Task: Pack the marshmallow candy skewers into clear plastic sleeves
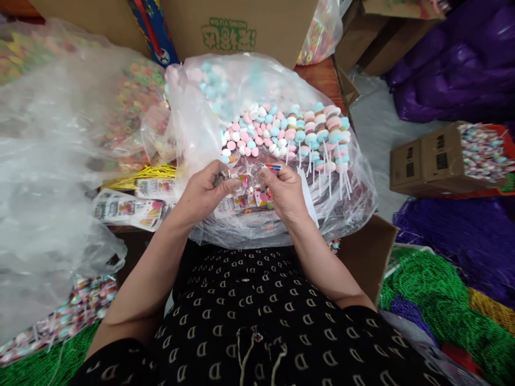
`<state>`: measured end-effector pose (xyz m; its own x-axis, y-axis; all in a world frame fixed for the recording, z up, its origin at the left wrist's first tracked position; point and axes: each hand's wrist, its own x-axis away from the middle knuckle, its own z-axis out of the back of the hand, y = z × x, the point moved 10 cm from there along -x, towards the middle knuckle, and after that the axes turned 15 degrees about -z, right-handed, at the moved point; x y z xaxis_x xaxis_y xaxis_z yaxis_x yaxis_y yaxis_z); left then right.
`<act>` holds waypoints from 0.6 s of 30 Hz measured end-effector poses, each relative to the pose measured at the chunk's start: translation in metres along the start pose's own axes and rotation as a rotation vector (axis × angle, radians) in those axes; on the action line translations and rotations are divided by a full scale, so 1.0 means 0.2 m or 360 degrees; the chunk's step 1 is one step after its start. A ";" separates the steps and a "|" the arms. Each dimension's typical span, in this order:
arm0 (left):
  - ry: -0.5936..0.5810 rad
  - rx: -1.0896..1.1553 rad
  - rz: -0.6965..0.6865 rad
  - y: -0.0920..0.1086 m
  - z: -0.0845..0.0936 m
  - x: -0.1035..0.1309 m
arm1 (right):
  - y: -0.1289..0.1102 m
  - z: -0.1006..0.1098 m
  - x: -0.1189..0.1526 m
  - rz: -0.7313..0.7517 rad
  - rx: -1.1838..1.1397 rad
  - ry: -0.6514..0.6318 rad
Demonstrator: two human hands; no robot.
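My left hand (207, 192) and my right hand (282, 191) are close together over a large clear plastic bag (281, 228). Both are closed, fingers pinched on a small clear wrapper (251, 177) stretched between them. A small red, white and blue piece (272, 168) shows at my right fingertips. Just beyond my hands lie loose pink, white and blue candies (257, 128). To their right, several candy skewers (328, 134) with white sticks lie on the plastic. Printed cards (263, 198) lie under my hands.
At the left are cloudy plastic bags (44, 150), yellow ties (151, 174) and printed labels (126, 209). A cardboard box (241, 27) stands behind. On the right are a box of wrapped candies (426, 161), purple bags (454, 64) and green strands (434, 300).
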<state>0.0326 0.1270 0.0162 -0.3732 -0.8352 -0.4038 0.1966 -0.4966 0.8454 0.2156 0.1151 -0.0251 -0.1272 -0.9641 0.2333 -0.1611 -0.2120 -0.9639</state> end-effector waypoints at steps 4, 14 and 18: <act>0.0107 0.0200 0.0076 -0.02 0.02 0.02 | 0.01 0.02 0.02 -0.0006 0.0139 0.0105; 0.0066 0.0553 0.0314 -0.04 -0.03 0.04 | 0.01 0.08 0.02 0.0037 0.0021 0.0285; 0.0234 0.0309 0.0188 -0.06 0.05 0.04 | -0.02 0.05 0.05 0.0103 0.0074 0.0232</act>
<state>0.0184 0.1287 0.0071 -0.2194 -0.9170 -0.3331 0.0478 -0.3511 0.9351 0.2249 0.1055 -0.0193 -0.2769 -0.9432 0.1836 -0.1027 -0.1609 -0.9816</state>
